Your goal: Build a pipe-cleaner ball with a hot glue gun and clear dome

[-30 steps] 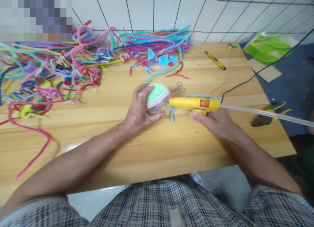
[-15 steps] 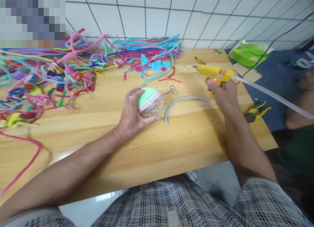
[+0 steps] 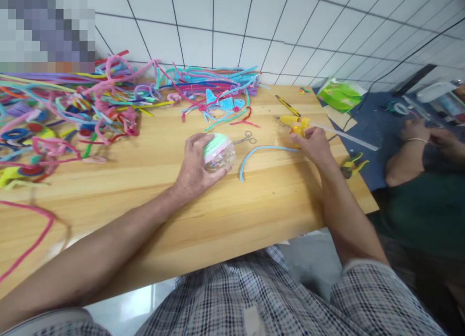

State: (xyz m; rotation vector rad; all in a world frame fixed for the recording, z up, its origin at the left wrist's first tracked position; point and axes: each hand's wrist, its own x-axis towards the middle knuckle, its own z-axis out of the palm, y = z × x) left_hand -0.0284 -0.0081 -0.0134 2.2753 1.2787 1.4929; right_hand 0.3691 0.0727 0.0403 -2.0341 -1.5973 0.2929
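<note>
My left hand is curled around a clear ball, its thumb along the near side. Pale green strips and a pinkish-white band cover the ball's upper part. My right hand grips a yellow hot glue gun by its handle, the nozzle pointing left. A long translucent glue stick sticks out of the gun's back. Between my hands a light blue pipe cleaner lies curved on the table. Small scissors rest just beyond the ball, which partly hides them.
Tangled pipe cleaners fill the table's left and back. A blue fish-like shape lies behind the ball. A yellow craft knife, yellow-handled pliers and a green packet are on the right. Another person's arm is at far right.
My right hand has brought the glue gun left and lower, close to the tabletop. The left hand keeps its hold on the ball. The view has swung slightly right.
</note>
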